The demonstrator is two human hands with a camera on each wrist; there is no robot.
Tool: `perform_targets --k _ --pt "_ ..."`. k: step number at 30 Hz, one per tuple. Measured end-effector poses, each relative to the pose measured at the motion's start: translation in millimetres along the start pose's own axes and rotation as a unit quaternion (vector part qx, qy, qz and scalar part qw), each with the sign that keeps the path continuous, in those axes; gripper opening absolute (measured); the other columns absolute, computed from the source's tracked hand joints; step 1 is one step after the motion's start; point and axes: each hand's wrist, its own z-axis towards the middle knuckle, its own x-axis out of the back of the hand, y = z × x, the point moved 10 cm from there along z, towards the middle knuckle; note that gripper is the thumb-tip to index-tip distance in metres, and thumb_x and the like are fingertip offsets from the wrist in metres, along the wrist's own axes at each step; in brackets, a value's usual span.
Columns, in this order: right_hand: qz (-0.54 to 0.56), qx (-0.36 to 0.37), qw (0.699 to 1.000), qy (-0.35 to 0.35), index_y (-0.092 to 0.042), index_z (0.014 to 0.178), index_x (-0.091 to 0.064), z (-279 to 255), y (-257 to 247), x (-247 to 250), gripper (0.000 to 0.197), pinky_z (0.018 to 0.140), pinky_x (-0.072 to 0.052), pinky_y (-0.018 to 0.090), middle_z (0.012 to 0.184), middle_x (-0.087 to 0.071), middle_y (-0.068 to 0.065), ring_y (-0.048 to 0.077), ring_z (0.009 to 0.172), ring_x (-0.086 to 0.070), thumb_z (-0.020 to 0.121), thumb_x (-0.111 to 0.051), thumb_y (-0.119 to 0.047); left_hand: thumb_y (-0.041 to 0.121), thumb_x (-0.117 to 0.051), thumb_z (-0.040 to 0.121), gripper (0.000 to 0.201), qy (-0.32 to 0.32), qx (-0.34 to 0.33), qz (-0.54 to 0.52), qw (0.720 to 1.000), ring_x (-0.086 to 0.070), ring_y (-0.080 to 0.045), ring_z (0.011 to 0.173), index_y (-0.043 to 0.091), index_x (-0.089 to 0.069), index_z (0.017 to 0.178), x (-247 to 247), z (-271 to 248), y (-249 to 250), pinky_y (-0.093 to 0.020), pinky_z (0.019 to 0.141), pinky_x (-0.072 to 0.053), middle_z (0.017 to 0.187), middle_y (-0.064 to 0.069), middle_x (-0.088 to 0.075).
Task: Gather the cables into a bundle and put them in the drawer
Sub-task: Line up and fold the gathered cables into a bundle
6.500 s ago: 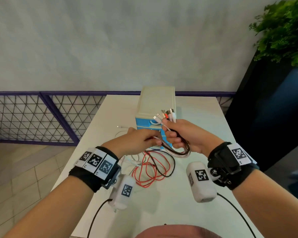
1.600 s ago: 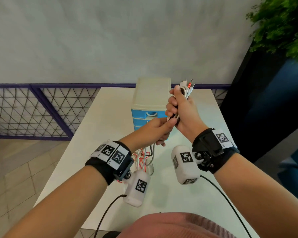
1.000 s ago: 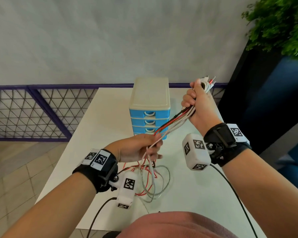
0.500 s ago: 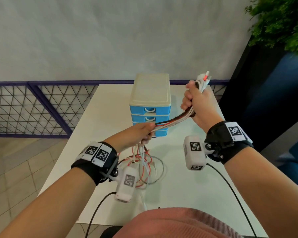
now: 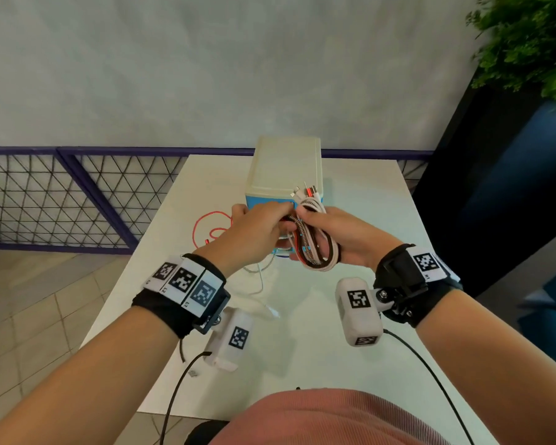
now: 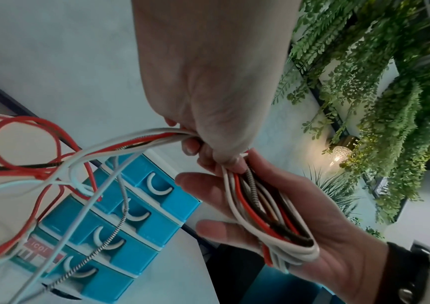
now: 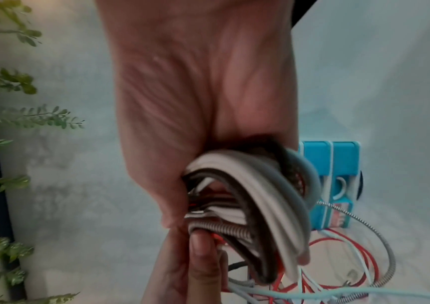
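While you fold: your right hand [image 5: 341, 239] is wrapped round the looped cable bundle [image 5: 315, 248], plug ends [image 5: 307, 194] sticking up past your thumb, all of it held in the air just in front of the drawer unit.
Left hand: your left hand [image 5: 254, 232] pinches the trailing strands right against the bundle, feeding the next loop; in the left wrist view those strands run out of your fist toward the table.
Loose tails: a red cable [image 5: 211, 228] curls on the table near its left edge, a white cable [image 5: 264, 293] trails toward the near edge, and a braided cable [image 6: 120, 207] hangs across the drawer fronts.
Snag risk: that braided strand drapes over the drawer handles [image 6: 157, 185]; I'd judge a quick pull could hook one and tug the light unit.
Slip risk: the loops only sit in your right palm, so easing those fingers could let them spring open.
Tangle risk: the red and white strands cross below your left hand, so a hard pull may knot them.
Drawer: every blue drawer [image 6: 141, 205] looks closed, and both hands are busy. Opening one means trusting the bundle to a single hand.
Drawer unit: drawer unit [image 5: 286, 168] stands toward the far edge of the white table [image 5: 302, 332].
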Motion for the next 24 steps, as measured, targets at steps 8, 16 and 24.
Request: perform_targets --k 8,16,24 --pt "0.080 -0.039 0.991 -0.097 -0.014 0.124 -0.057 -4.6 23.1 -28.0 0.036 0.098 -0.050 0.048 0.117 -0.067 0.017 0.033 0.112 -0.065 0.100 -0.040 -0.035 0.008 -0.038 0.096 0.019 -0.010 -0.017 0.000 1.000 -0.039 -0.010 0.083 0.026 -0.042 0.097 4.5 -3.2 4.0 -0.031 0.079 -0.026 0.084 0.013 -0.056" --pt "0.109 -0.011 0.993 -0.032 -0.011 0.099 -0.051 0.6 24.6 -16.3 0.011 0.054 -0.050 0.028 0.069 -0.056 0.003 0.012 0.054 -0.053 0.101 -0.047 -0.020 0.032 -0.047 0.093 0.015 -0.112 -0.014 -0.078 0.991 -0.050 -0.021 0.073 0.028 -0.037 0.103 -10.6 -0.2 -8.3 -0.032 0.063 -0.043 0.084 -0.001 -0.060" --pt "0.043 -0.004 0.999 -0.020 -0.009 0.095 -0.053 -0.6 25.4 -22.6 0.011 0.048 -0.047 0.024 0.059 -0.049 -0.001 0.009 0.047 -0.046 0.101 -0.047 -0.016 0.026 -0.038 0.101 0.017 -0.077 0.039 -0.172 0.981 -0.045 -0.016 0.066 0.023 -0.047 0.087 -3.2 6.9 -20.4 -0.027 0.059 -0.037 0.069 0.003 -0.054"
